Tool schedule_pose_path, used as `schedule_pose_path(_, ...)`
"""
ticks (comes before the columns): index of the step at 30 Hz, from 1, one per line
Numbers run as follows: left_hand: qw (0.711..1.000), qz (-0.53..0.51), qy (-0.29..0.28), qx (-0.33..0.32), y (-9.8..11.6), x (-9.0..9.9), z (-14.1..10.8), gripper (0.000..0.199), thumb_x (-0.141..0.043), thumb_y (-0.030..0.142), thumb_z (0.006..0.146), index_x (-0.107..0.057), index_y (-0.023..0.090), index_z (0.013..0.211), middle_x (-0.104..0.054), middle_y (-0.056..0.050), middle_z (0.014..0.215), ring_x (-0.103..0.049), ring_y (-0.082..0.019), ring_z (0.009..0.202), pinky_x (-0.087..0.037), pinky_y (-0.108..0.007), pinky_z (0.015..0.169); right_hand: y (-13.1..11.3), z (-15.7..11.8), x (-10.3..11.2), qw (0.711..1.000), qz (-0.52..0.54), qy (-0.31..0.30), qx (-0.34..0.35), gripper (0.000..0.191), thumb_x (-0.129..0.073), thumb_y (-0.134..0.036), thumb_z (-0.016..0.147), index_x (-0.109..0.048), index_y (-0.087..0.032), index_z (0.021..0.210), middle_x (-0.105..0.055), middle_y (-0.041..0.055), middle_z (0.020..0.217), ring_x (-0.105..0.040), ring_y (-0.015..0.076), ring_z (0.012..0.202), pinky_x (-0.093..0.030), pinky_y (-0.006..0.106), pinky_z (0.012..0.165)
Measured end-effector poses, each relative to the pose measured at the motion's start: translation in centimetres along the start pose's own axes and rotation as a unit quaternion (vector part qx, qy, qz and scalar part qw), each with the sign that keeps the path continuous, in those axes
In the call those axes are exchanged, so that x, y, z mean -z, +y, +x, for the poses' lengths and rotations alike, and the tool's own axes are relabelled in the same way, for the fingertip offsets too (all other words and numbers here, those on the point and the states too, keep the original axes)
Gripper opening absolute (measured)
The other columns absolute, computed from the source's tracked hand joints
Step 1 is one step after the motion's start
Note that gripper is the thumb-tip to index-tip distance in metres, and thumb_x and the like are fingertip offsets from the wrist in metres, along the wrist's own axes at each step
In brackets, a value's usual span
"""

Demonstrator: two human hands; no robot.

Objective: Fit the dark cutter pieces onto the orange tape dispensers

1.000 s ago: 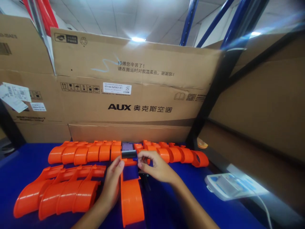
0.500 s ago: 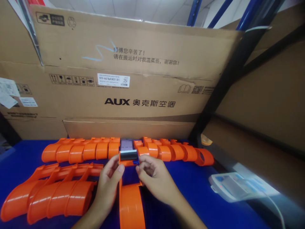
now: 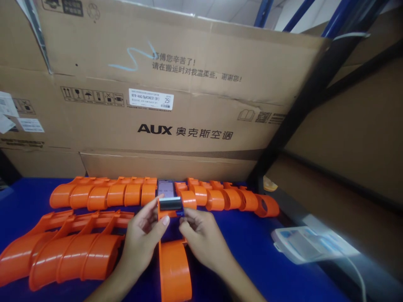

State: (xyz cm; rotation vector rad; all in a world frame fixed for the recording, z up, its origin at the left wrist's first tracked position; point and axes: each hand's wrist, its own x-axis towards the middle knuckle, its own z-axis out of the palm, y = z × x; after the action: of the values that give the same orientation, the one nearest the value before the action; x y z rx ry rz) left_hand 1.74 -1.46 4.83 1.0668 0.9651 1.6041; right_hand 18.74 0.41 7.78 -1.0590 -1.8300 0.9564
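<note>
Upright in front of me is an orange tape dispenser (image 3: 175,270), with a black roller (image 3: 170,204) and a white toothed blade (image 3: 169,198) at its top and a wide orange hub below. My left hand (image 3: 142,237) grips the left side of its head, thumb on the orange frame. At the right end of the roller, by a small dark blue part (image 3: 179,213), the curled fingers of my right hand (image 3: 203,237) press against the head. My right fingertips are partly hidden behind the frame.
Behind the hands, several orange dispensers (image 3: 98,197) line the back of the blue table (image 3: 239,260), with a phone (image 3: 166,188) showing a timer among them. More large dispensers (image 3: 75,256) lie at left. A clear plastic case (image 3: 304,245) sits right. A cardboard box (image 3: 189,163) walls the back.
My head view has shifted slightly, so the background sits a little higher. Both hands keep hold of the dispenser, and the left thumb has slid slightly right across the frame.
</note>
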Motion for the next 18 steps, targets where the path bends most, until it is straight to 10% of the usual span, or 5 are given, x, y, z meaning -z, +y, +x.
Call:
schedule_pose_path(9, 0.999, 0.010, 0.017, 0.027, 0.34, 0.14, 0.34, 0.058, -0.084, 0.033, 0.078, -0.071, 0.021, 0.133, -0.081, -0.007, 0.101, -0.073, -0.029, 0.110, -0.059, -0.035, 0.093, -0.32, -0.09, -0.14, 1.000, 0.000, 0.024, -0.002, 0.017, -0.050, -0.018, 0.085, -0.062, -0.019, 0.073, -0.049, -0.0026, 0.063, -0.040, 0.0126, 0.058, -0.033, 0.024, 0.054)
schedule_pose_path(18, 0.996, -0.052, 0.060, 0.046, 0.51, 0.53, 0.24, 0.044, -0.081, 0.041, 0.078, -0.078, 0.020, 0.116, -0.078, -0.010, 0.122, -0.068, -0.032, 0.123, -0.054, -0.038, 0.104, -0.18, -0.07, -0.80, 0.997, 0.035, 0.064, -0.008, 0.015, -0.056, -0.024, 0.088, -0.067, -0.018, 0.096, -0.050, -0.0044, 0.067, -0.044, 0.0117, 0.059, -0.038, 0.023, 0.057)
